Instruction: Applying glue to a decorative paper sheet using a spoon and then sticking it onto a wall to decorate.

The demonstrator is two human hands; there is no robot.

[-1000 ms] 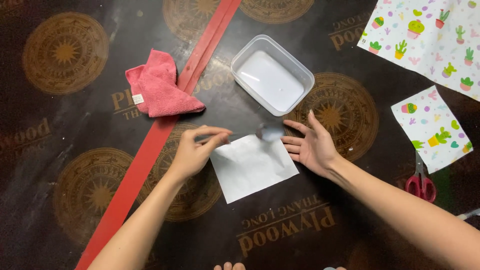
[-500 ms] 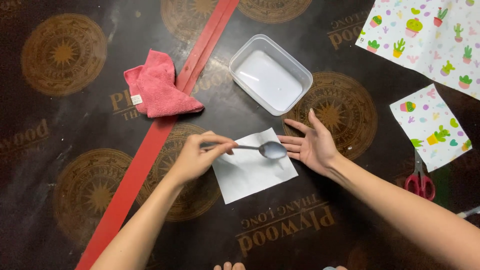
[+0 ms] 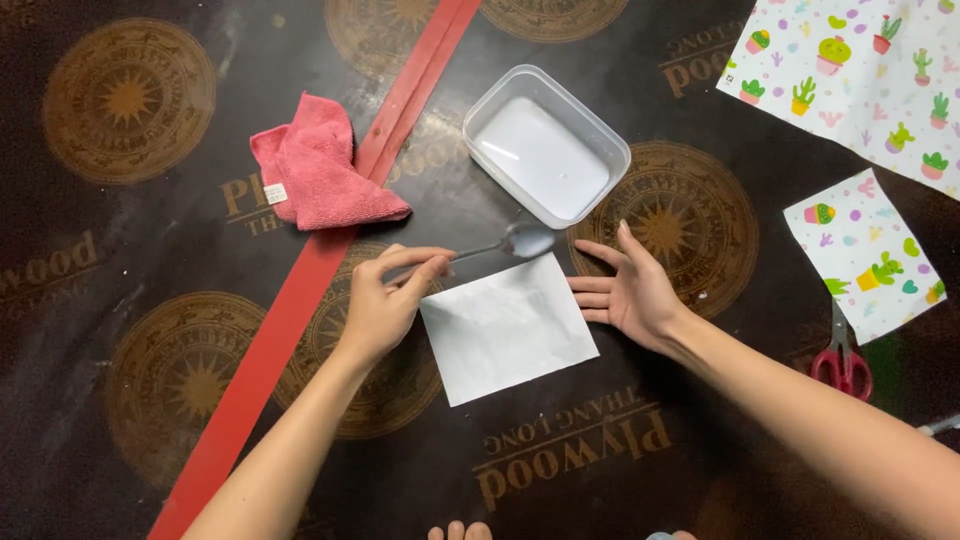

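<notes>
My left hand (image 3: pixel 385 300) pinches the handle of a metal spoon (image 3: pixel 512 243), whose bowl hovers just past the far edge of a white paper square (image 3: pixel 508 326). The paper lies flat on the dark printed board. My right hand (image 3: pixel 625 290) rests palm up and open at the paper's right edge, fingers spread and holding nothing. A clear plastic tub (image 3: pixel 547 145) with white liquid inside sits just beyond the spoon.
A folded pink cloth (image 3: pixel 318 178) lies at the left beside a red strip (image 3: pixel 300 290) crossing the board diagonally. Cactus-print paper sheets (image 3: pixel 865 70) and a smaller piece (image 3: pixel 865 255) lie at the right, with red-handled scissors (image 3: pixel 840 360) below them.
My left hand picked up the spoon, carried it over the paper, and now has moved it toward the paper's far edge near the tub. My right hand stayed put.
</notes>
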